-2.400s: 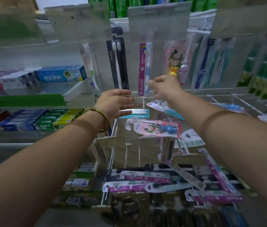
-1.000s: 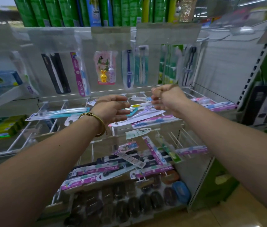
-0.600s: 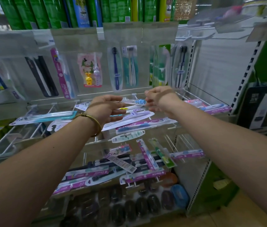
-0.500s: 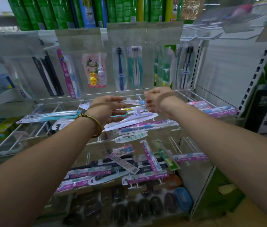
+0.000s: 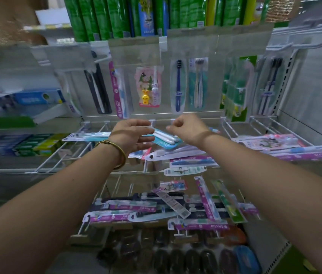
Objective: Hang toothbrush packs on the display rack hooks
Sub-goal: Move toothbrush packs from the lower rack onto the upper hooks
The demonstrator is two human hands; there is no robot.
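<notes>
A teal toothbrush pack (image 5: 165,139) with white brushes lies flat between my hands at the middle hook row. My left hand (image 5: 131,135), with a gold bangle on the wrist, grips its near end between thumb and fingers. My right hand (image 5: 188,129) hovers over the pack's far end with its fingers curled and its fingertips pinched on the tip of a white wire hook (image 5: 173,121) that juts from the back rail. Part of the pack is hidden under my right hand.
Packs hang along the upper row, among them a pink kids' pack (image 5: 148,86) and a navy brush pack (image 5: 178,86). More packs lie on the wire hooks (image 5: 286,144) at right and on lower rows (image 5: 199,226). Toothpaste boxes (image 5: 37,144) fill the left shelves.
Both hands have lifted a little toward the back rail and come closer together. The teal pack now shows between them. The view has swung from the left shelves toward the rack's middle.
</notes>
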